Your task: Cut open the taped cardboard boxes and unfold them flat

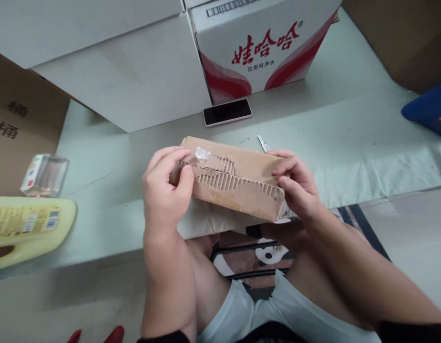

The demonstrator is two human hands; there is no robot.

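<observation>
A brown cardboard box (241, 183) is held tilted over the near edge of the table. Its surface is torn along the seam, baring corrugated ridges, and a scrap of clear tape (203, 153) clings near its left end. My left hand (166, 183) grips that left end, thumb and fingers on either side of the seam. At the right end, my right hand (295, 183) pinches the box near its corner. Just behind the box lies a utility knife (263, 143), its handle partly hidden by the box and my right hand.
A black-screened phone (228, 113) lies before a white-and-red carton (256, 57), beside a larger white box (123, 71). To the left are a clear container (45, 175) and a yellow jug (30, 233). A blue object (429, 110) sits at the right edge.
</observation>
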